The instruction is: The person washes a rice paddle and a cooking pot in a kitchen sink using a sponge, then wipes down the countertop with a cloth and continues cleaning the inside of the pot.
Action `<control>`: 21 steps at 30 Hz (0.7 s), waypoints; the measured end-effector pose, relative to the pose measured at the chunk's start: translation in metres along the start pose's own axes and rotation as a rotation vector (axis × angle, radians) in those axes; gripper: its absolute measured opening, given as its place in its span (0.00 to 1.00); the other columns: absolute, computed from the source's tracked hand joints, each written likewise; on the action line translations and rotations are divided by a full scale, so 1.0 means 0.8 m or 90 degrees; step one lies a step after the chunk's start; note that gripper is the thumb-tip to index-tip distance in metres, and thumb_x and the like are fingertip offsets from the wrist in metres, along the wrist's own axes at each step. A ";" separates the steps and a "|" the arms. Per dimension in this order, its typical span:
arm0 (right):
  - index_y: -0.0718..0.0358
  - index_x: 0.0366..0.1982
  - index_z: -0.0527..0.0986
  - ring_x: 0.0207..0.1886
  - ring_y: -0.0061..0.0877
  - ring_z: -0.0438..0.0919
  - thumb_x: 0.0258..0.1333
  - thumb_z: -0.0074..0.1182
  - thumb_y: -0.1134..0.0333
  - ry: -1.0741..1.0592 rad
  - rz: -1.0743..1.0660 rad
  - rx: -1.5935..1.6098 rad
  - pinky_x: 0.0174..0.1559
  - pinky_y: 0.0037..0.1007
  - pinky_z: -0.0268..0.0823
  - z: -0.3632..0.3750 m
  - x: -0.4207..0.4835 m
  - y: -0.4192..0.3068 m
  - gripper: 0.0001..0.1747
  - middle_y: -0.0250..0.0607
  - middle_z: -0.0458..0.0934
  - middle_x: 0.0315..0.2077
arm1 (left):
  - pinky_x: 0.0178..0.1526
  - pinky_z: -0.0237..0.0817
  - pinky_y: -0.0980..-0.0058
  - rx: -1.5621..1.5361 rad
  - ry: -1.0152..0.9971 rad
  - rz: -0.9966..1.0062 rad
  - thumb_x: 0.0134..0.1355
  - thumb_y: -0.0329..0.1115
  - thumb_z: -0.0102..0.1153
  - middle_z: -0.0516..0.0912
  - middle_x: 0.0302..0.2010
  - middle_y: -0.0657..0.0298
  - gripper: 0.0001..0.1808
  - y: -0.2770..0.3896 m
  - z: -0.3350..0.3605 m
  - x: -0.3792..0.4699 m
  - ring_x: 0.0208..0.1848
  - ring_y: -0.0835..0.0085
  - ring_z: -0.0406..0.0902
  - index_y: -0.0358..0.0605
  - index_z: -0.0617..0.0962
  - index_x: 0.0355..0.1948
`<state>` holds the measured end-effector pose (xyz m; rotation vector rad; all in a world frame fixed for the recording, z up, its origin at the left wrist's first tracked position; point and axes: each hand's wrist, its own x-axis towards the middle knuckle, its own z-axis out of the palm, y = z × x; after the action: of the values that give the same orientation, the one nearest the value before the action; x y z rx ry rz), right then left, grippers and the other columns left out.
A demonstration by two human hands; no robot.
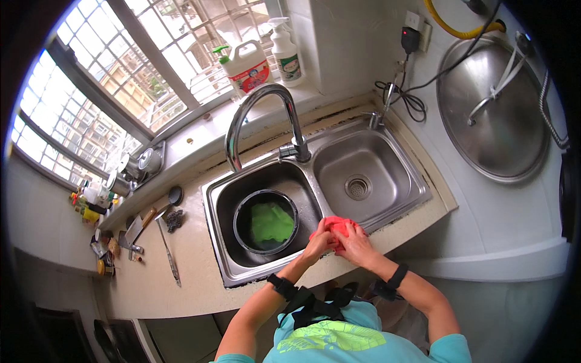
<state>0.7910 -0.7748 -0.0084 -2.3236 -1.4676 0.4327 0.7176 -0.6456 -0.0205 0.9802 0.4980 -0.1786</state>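
Note:
A bunched red cloth [339,225] lies at the front rim of the double steel sink, near the divider between its bowls. My left hand [320,239] grips the cloth's left side. On its right side, my right hand [355,242] also has hold of it, fingers bent over the fabric. In the left sink bowl [227,218] stands a round black basin [237,229]. Inside the basin, a bright green cloth [271,222] sits in what looks like water. The right sink bowl [333,181] shows its drain strainer [358,187].
A curved chrome faucet [290,97] arches over the left bowl. A cleaver [135,230] and a long-handled utensil [169,254] lie on the left counter. On the windowsill stand a white jug [249,68] and a spray bottle [287,56]. A large metal lid [494,131] hangs at right.

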 end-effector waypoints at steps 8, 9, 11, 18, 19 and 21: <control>0.61 0.36 0.66 0.39 0.45 0.66 0.39 0.52 0.60 -0.036 0.007 -0.096 0.39 0.38 0.63 0.034 0.099 0.035 0.20 0.54 0.64 0.36 | 0.47 0.61 0.73 -0.007 0.104 0.039 0.58 0.35 0.41 0.66 0.48 0.55 0.21 0.022 -0.058 -0.145 0.45 0.67 0.68 0.37 0.60 0.51; 0.63 0.36 0.67 0.40 0.44 0.66 0.39 0.52 0.59 -0.059 0.035 -0.080 0.39 0.37 0.64 0.034 0.121 0.033 0.21 0.53 0.65 0.36 | 0.45 0.62 0.77 -0.030 0.143 0.058 0.57 0.35 0.42 0.69 0.46 0.56 0.21 0.021 -0.066 -0.173 0.43 0.71 0.70 0.36 0.60 0.51; 0.63 0.39 0.65 0.41 0.46 0.67 0.40 0.51 0.60 -0.064 0.014 -0.084 0.40 0.38 0.64 0.040 0.167 0.041 0.22 0.55 0.65 0.38 | 0.44 0.64 0.76 -0.051 0.236 0.079 0.57 0.33 0.41 0.70 0.43 0.53 0.19 0.021 -0.071 -0.225 0.42 0.68 0.71 0.34 0.62 0.48; 0.67 0.43 0.60 0.40 0.49 0.68 0.38 0.49 0.64 -0.126 0.140 0.043 0.40 0.40 0.62 0.025 0.291 0.061 0.27 0.61 0.68 0.35 | 0.38 0.67 0.71 -0.158 0.501 0.147 0.57 0.31 0.40 0.73 0.38 0.53 0.14 -0.026 -0.081 -0.350 0.37 0.64 0.73 0.36 0.66 0.43; 0.67 0.43 0.60 0.40 0.46 0.69 0.37 0.48 0.65 -0.146 0.128 0.089 0.41 0.38 0.62 0.023 0.300 0.074 0.27 0.61 0.69 0.34 | 0.38 0.67 0.68 -0.182 0.539 0.159 0.57 0.31 0.40 0.73 0.39 0.53 0.14 -0.033 -0.080 -0.364 0.38 0.62 0.73 0.36 0.66 0.43; 0.59 0.33 0.71 0.38 0.42 0.71 0.35 0.46 0.66 -0.091 0.076 0.051 0.40 0.35 0.63 0.016 0.315 0.102 0.16 0.50 0.72 0.32 | 0.37 0.67 0.69 -0.249 0.588 0.179 0.56 0.33 0.42 0.73 0.36 0.54 0.14 -0.045 -0.077 -0.393 0.35 0.64 0.73 0.38 0.66 0.42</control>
<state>0.9554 -0.5766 -0.0732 -2.3671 -1.3503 0.6896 0.4100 -0.6385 0.0757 0.6911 1.1732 0.6385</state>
